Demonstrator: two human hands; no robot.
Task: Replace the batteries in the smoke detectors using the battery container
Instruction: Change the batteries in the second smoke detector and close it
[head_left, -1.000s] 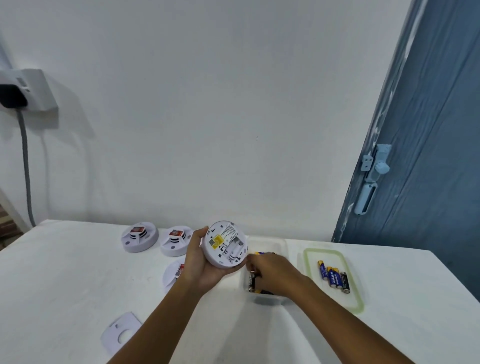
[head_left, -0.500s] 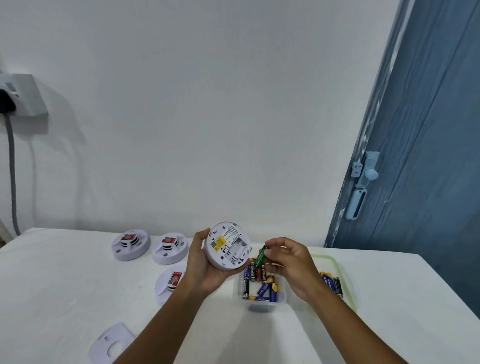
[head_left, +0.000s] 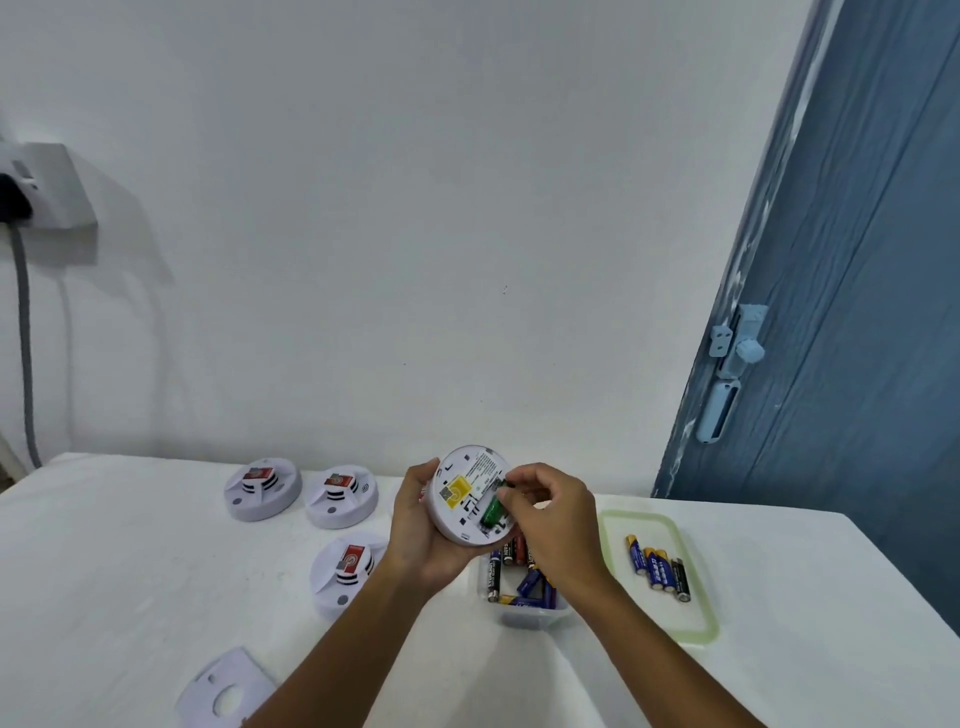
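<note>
Since half a second ago my right hand has carried the green battery up from over the battery container and across to the smoke detector, where the battery now lies in the open slot on the detector's back, my fingertips curled onto its upper end. My left hand grips the detector from the left and underneath, tilting its back toward me, yellow label just left of the battery. Directly below my right hand sits the clear container on the table, loose batteries heaped inside. To the right of that hand the green-rimmed lid lies flat with four batteries side by side on it. Left of my left hand three more detectors rest on the table: two farther back and one nearer. A white mounting plate lies beside my left forearm.
</note>
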